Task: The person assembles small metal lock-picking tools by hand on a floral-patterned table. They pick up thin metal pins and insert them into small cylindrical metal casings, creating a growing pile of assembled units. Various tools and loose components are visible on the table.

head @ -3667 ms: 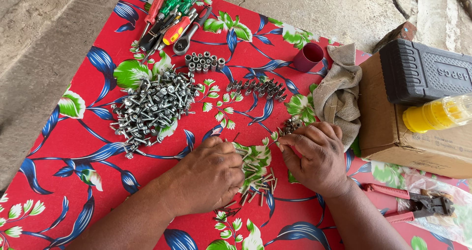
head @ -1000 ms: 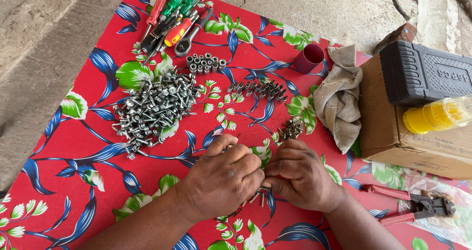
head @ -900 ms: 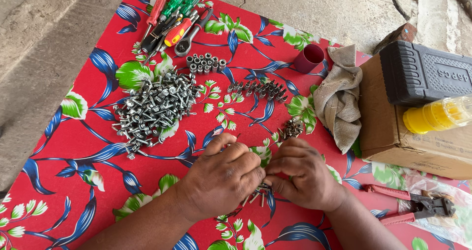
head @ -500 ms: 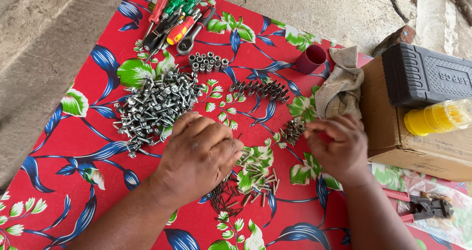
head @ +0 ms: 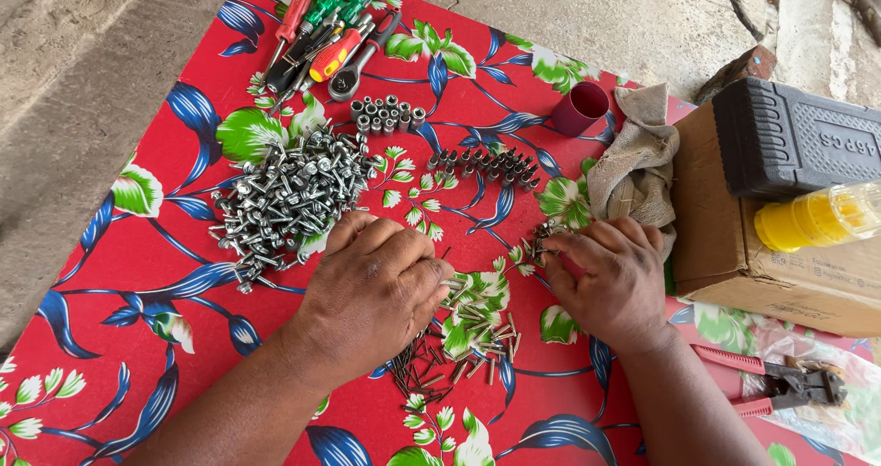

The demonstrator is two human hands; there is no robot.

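1. Left hand (head: 372, 287) lies palm-down, fingers curled over loose small nails (head: 468, 338) on the red floral cloth (head: 138, 338); grip unclear.
2. Right hand (head: 615, 278) pinches a small screw cluster (head: 541, 241).
3. Judgement: light, stiff, sharp, roll-prone; pinch the shanks.

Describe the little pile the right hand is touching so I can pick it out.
On the red floral cloth, right of the big screw heap, the right hand fingers a tiny cluster. Smallest pile there, just below the dark row.

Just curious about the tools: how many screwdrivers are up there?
About 4 screwdrivers, bunched at the cloth's top edge: one red, two green, one orange-handled. More may be hidden underneath.
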